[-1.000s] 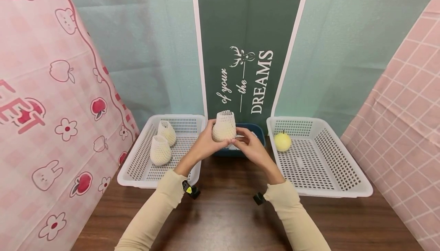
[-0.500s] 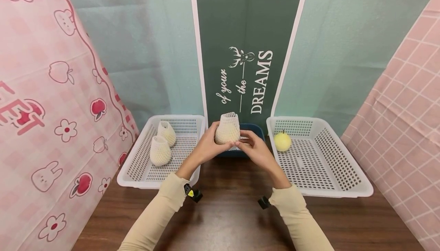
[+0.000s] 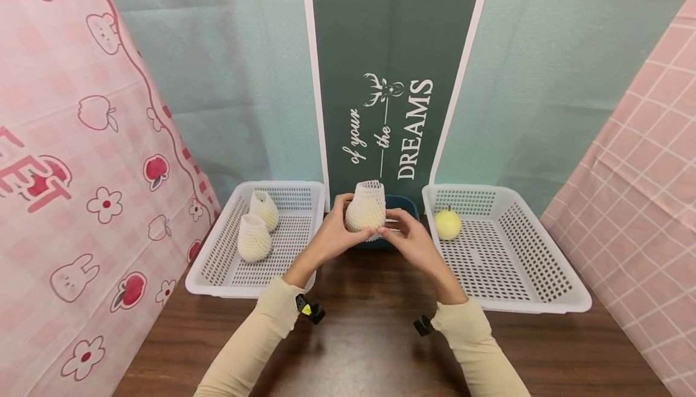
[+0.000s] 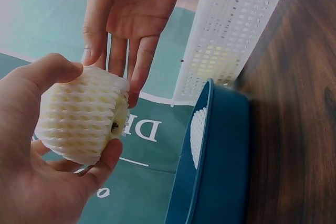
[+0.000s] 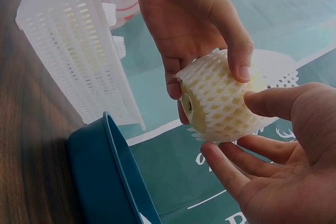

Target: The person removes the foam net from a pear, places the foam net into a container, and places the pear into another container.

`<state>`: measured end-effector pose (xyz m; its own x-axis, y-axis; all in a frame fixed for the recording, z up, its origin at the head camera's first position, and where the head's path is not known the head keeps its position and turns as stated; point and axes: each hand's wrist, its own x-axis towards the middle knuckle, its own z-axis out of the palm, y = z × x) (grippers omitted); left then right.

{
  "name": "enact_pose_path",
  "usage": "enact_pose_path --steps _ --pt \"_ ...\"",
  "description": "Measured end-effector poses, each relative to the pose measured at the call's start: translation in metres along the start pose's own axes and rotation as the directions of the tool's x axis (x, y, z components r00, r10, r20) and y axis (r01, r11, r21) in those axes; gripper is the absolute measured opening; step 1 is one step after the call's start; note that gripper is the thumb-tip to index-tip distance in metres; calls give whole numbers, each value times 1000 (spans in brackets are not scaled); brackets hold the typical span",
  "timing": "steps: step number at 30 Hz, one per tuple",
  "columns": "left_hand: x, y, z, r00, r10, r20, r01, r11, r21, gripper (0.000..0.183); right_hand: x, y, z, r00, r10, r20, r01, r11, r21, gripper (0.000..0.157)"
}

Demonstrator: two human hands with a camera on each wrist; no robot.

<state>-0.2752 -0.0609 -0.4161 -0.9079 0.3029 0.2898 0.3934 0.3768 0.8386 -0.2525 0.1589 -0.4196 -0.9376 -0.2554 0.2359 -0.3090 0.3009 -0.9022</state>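
Observation:
Over the middle of the table, both hands hold a pale yellow pear (image 3: 365,211) in a white foam net, the net's open end pointing up. My left hand (image 3: 333,235) grips it from the left, thumb in front and fingers round the side. From the right, my right hand (image 3: 413,245) holds the netted pear lightly between thumb and fingertips. In the right wrist view the pear's bare end (image 5: 193,113) shows through the net's other opening. Two more netted pears, one in front (image 3: 254,240) and one behind (image 3: 265,211), stand in the left basket.
The white left basket (image 3: 214,288) and white right basket (image 3: 544,307) flank a dark blue basin (image 3: 402,202). A bare yellow pear (image 3: 447,225) lies in the right basket. White foam netting (image 4: 197,134) shows inside the basin. Printed cloth hangs behind and at both sides.
Both hands have shifted a little to the right and toward the body with the netted pear between them. The pears in the baskets have stayed put.

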Motion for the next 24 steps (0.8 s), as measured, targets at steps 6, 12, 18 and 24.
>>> enact_pose_path --steps 6,12,18,24 --pt "-2 2 4 1000 -11 -4 11 1000 -22 81 -3 0 -2 1000 21 -7 -21 1000 14 50" --pt "-3 1 7 1000 -2 4 2 1000 -17 79 -4 2 -3 1000 27 -13 -27 999 21 51" --pt "-5 0 11 1000 15 3 -15 1000 -21 80 -5 5 -5 999 30 -26 -29 999 27 49" --pt "-6 1 12 1000 3 26 -2 999 -43 82 -7 7 -7 998 44 -43 -43 999 30 49"
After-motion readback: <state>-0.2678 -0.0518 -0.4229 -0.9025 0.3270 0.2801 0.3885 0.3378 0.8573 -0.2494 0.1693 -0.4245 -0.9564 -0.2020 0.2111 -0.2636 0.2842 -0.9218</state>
